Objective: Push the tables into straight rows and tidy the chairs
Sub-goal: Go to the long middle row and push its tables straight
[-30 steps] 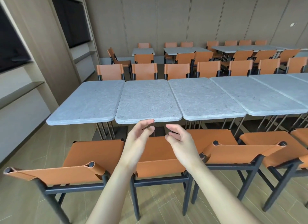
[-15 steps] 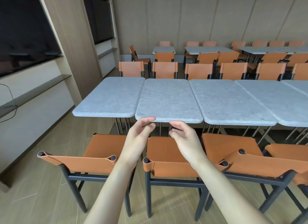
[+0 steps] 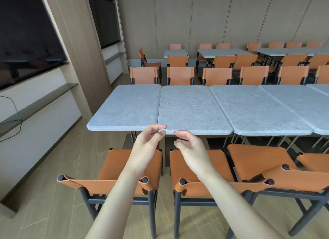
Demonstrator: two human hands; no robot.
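Both hands at the near edge of the grey table (image 3: 192, 107).
The left hand (image 3: 147, 141) pinches that edge at its left corner; the right hand (image 3: 188, 144) curls beneath it, above two orange chairs (image 3: 199, 167).

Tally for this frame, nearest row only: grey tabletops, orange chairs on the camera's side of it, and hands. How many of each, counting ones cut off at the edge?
Tabletops: 5, the last cut off
Chairs: 4, the last cut off
Hands: 2, left hand and right hand
Total: 11
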